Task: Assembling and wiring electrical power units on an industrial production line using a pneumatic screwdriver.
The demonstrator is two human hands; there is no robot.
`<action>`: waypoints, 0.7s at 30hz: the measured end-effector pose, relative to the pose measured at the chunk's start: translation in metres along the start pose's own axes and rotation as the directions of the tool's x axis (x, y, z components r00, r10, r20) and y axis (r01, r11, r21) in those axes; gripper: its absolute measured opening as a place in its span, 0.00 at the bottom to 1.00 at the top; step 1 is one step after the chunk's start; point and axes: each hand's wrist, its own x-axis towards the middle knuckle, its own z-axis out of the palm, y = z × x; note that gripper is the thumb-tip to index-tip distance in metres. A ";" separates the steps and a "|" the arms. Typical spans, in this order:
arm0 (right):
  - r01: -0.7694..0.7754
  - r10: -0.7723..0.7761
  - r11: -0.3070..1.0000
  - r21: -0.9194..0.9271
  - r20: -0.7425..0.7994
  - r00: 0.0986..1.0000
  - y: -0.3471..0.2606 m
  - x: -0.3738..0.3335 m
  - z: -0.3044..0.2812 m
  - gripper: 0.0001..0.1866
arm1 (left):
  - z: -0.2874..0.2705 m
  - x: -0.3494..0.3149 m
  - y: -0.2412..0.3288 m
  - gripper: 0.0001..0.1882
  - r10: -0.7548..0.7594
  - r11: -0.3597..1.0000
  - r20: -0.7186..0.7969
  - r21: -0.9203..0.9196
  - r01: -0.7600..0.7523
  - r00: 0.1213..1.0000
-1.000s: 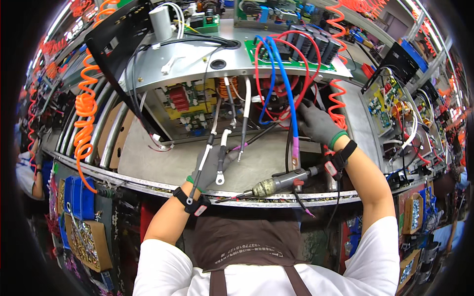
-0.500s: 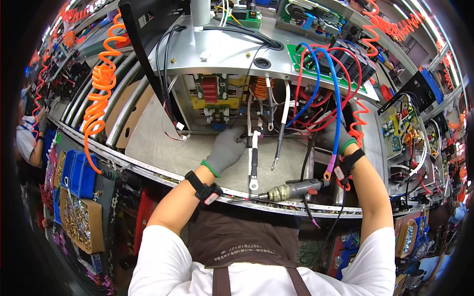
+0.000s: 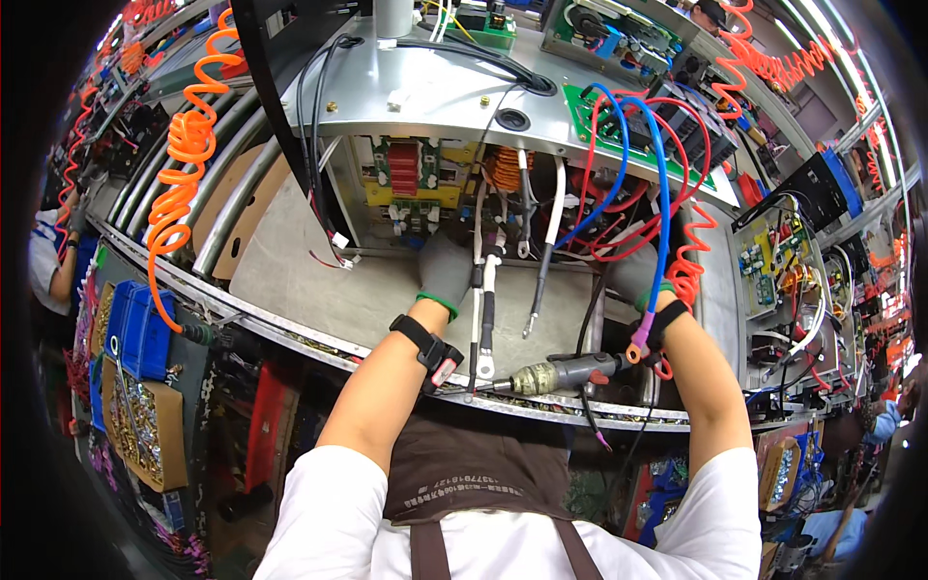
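My left hand [image 3: 445, 269], in a grey glove with a green cuff, reaches into the open front of a metal cabinet [image 3: 425, 108]. Its fingers disappear in shadow behind white cables [image 3: 486, 314] with ring lugs, so their grip is hidden. Beyond the blue cable [image 3: 665, 208] and red cables [image 3: 688, 184], my right hand [image 3: 633, 274] is gloved too, its fingers out of sight among the wires. A white-and-black cable [image 3: 547, 253] hangs between both hands. Inside the cabinet are a circuit board with a red block [image 3: 404, 168] and a copper-coloured coil [image 3: 504, 170].
A grey power screwdriver [image 3: 565, 374] lies along the bench's front edge. Orange coiled air hoses [image 3: 190, 140] hang at left and right. Blue bins [image 3: 141, 329] and a cardboard box of screws [image 3: 145, 425] stand lower left. Another person [image 3: 50, 256] works at far left.
My left hand has moved deeper into the cabinet, its fingers now hidden. The white lug cables shifted slightly left. My right hand stays among the wires. The whole view shifted a little.
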 end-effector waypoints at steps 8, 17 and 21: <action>-0.071 0.070 0.995 0.075 0.009 0.997 -0.018 -0.008 -0.025 0.17 | 0.005 0.002 -0.003 0.16 -0.133 0.985 -0.015 -0.116 0.130 0.991; -0.219 0.222 0.974 -0.051 0.073 0.972 -0.037 0.000 -0.031 0.23 | 0.003 -0.009 0.017 0.16 -0.306 0.877 0.019 -0.384 0.289 0.952; -0.355 0.350 0.931 0.087 0.066 0.934 -0.046 -0.011 -0.062 0.20 | 0.008 0.001 0.003 0.13 -0.205 0.940 -0.053 -0.288 0.181 0.977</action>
